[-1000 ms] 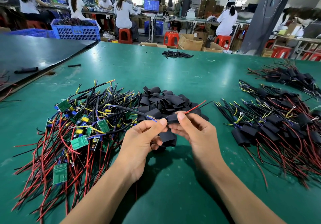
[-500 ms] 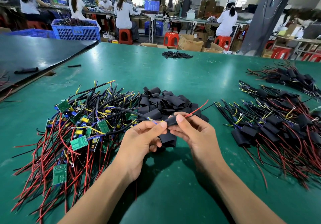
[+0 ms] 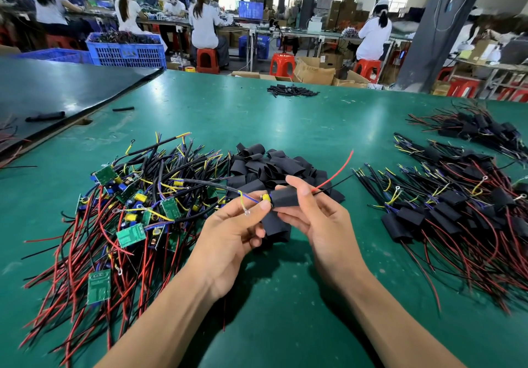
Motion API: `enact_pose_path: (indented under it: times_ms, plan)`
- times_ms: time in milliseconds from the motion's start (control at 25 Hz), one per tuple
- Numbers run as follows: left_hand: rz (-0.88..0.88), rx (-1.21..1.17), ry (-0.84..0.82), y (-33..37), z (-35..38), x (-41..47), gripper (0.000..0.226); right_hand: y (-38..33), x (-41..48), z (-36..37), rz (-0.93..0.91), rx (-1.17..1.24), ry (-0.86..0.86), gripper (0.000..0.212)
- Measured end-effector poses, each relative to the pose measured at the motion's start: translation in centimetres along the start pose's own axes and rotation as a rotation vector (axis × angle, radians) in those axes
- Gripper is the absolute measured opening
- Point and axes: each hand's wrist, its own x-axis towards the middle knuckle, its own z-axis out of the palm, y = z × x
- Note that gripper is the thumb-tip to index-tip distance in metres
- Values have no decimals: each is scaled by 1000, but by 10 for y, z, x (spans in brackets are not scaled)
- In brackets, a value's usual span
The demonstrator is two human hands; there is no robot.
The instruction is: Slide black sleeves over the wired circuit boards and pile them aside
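Gripped black sleeve (image 3: 285, 196) in curled right hand (image 3: 323, 225) over green table (image 3: 274, 325). Pinched blue and yellow wires (image 3: 253, 197) at sleeve's left mouth with left hand (image 3: 228, 236). Noted red wire (image 3: 337, 169) jutting from right mouth. Found bare boards (image 3: 128, 210) heaped left of left hand, loose sleeves (image 3: 271, 165) just beyond both hands, sleeved pile (image 3: 457, 216) right of right hand across a strip of green, open tabletop between forearms.

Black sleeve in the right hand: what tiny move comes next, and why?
Probably slide the black sleeve a little further left: the yellow part at its mouth is bare, while the left hand pinches the wires and the right hand holds it.
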Motion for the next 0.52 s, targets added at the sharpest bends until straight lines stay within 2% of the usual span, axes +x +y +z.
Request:
enact_pose_path:
  times_ms: [360,520]
  plan:
    - [-48,-176,-59,3,2,-1,42,-2,-1,8,-2,53,-61,34]
    - [-20,-121,-37,4,2,-1,33,-3,0,4,-18,54,-16,28]
